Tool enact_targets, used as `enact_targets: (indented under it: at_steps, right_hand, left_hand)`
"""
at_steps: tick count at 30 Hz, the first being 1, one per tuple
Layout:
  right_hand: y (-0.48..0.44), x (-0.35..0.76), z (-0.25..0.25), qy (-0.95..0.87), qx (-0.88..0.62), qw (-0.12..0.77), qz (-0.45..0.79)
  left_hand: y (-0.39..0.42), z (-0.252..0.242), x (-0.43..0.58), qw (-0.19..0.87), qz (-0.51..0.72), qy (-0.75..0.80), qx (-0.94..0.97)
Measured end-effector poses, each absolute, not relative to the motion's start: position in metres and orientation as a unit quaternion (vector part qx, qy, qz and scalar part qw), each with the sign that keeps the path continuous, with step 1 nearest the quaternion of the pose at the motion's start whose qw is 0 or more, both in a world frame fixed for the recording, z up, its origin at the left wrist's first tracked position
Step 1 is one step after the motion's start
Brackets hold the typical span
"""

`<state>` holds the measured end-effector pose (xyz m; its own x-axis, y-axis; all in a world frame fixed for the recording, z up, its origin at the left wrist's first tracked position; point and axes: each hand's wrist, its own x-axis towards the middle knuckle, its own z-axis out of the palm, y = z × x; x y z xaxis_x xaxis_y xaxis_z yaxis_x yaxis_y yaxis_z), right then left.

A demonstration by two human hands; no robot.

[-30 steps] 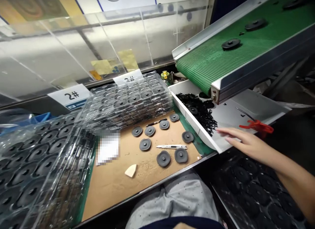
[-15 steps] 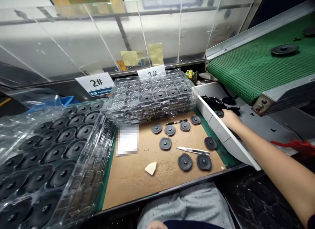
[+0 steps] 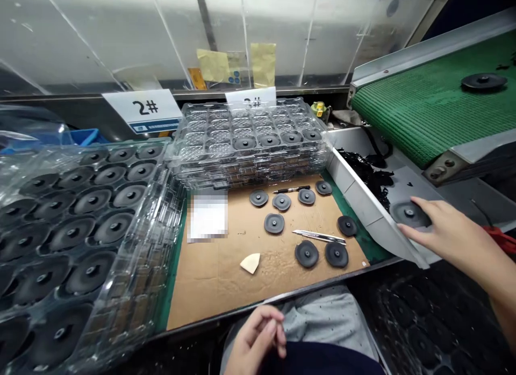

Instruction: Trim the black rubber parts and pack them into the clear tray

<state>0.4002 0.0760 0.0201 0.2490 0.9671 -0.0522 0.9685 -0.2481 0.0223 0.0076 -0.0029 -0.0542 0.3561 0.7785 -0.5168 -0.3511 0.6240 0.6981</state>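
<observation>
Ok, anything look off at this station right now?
Two things stand out. A slim silver utility knife lies loose among the dark grey rubber discs on the brown cardboard mat, an odd spot for a sharp tool. Tangled black rubber scraps are heaped in the white chute, where the right hand rests on another disc.

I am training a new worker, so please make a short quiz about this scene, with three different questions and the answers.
1. True or false: the right hand touches a dark round disc in the white tray.
2. Which tool lies on the brown cardboard mat? A) utility knife B) scissors C) hammer
3. Fill in: the sign left of the clear tray stack says ___.

Key: 1 true; 2 A; 3 2#.
</observation>
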Motion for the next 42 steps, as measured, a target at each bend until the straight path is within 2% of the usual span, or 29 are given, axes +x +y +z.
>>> enact_targets:
  at_steps: [2, 4, 8, 13, 16, 19, 21, 26, 30, 34, 37, 40, 42]
  right_hand:
    - [0.063, 0.355, 0.028, 0.717, 0.693, -0.057, -0.046]
    - [0.053, 0.302, 0.03, 0.819, 0.548, -0.112, -0.131]
    - [0.043, 0.21, 0.025, 0.879, 0.327, -0.132, -0.321]
    - [0.048, 0.161, 0.017, 0.864, 0.228, -0.104, -0.437]
    - [0.06, 0.152, -0.005, 0.845, 0.276, -0.067, -0.452]
    - [0.075, 0.138, -0.05, 0.79, 0.466, -0.115, -0.38]
    - [0.079, 0.122, -0.082, 0.762, 0.536, -0.144, -0.333]
    - [0.049, 0.09, -0.119, 0.787, 0.473, -0.177, -0.355]
    - [0.025, 0.099, -0.109, 0.796, 0.42, -0.181, -0.397]
    - [0.035, 0.117, -0.07, 0.763, 0.471, -0.204, -0.394]
    - [0.042, 0.111, -0.026, 0.724, 0.513, -0.273, -0.372]
    - [0.034, 0.094, 0.005, 0.749, 0.443, -0.356, -0.341]
    - [0.026, 0.086, 0.013, 0.771, 0.39, -0.364, -0.349]
  left_hand:
    - [0.008, -0.044, 0.013, 0.843, 0.342, 0.363, 0.203]
    - [0.015, -0.035, 0.017, 0.886, 0.319, 0.288, 0.171]
    - [0.014, -0.034, 0.009, 0.911, 0.298, 0.247, 0.146]
    - [-0.007, -0.047, -0.035, 0.917, 0.31, 0.217, 0.128]
    - [-0.019, -0.051, -0.06, 0.898, 0.383, 0.2, 0.079]
    - [-0.025, -0.051, -0.076, 0.852, 0.475, 0.219, 0.007]
    - [-0.027, -0.051, -0.082, 0.822, 0.519, 0.232, -0.026]
    - [-0.03, -0.049, -0.087, 0.788, 0.562, 0.249, -0.047]
    - [-0.028, -0.048, -0.088, 0.775, 0.572, 0.267, -0.039]
    - [-0.021, -0.043, -0.083, 0.766, 0.573, 0.291, -0.011]
    - [-0.016, -0.037, -0.071, 0.752, 0.575, 0.321, 0.025]
    - [-0.011, -0.03, -0.058, 0.753, 0.554, 0.348, 0.062]
    - [-0.01, -0.027, -0.05, 0.759, 0.54, 0.355, 0.077]
